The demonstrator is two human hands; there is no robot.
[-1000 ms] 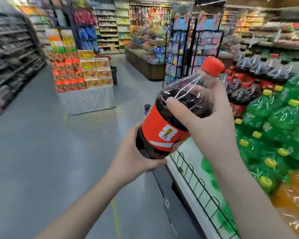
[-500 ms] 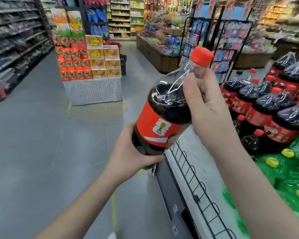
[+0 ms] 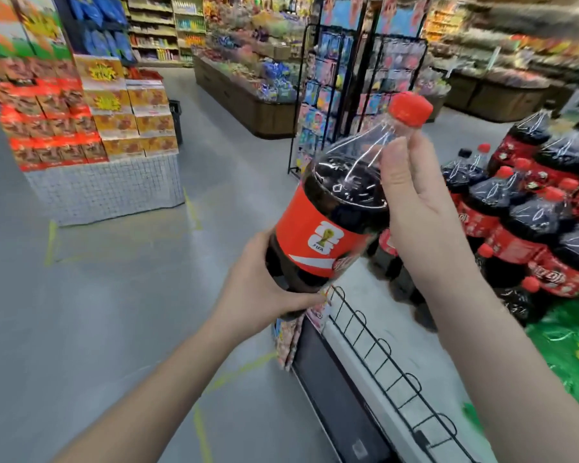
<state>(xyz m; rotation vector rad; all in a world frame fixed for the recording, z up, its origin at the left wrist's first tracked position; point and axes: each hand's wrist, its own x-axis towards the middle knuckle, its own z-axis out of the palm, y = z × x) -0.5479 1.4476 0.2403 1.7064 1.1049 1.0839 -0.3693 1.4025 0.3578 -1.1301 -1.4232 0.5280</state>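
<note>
I hold a large cola bottle [image 3: 331,225] with a red cap and red label, tilted with its cap up and to the right, above the front edge of a display shelf. My left hand [image 3: 261,289] grips the bottle's lower end from below. My right hand [image 3: 415,208] grips its shoulder and neck from the right side. Part of the bottle's base is hidden by my left hand.
Stacked cola bottles [image 3: 528,215] fill the shelf on the right, with green bottles [image 3: 569,335] nearer me. A black wire rail [image 3: 381,355] edges the white shelf. Across the grey floor stands a stack of red and yellow boxes [image 3: 81,121]. A black card rack [image 3: 348,95] stands ahead.
The view has swung left, so the green bottles slid toward the lower right. The bottle stays in both hands, and my right hand's grip has shifted up toward the neck.
</note>
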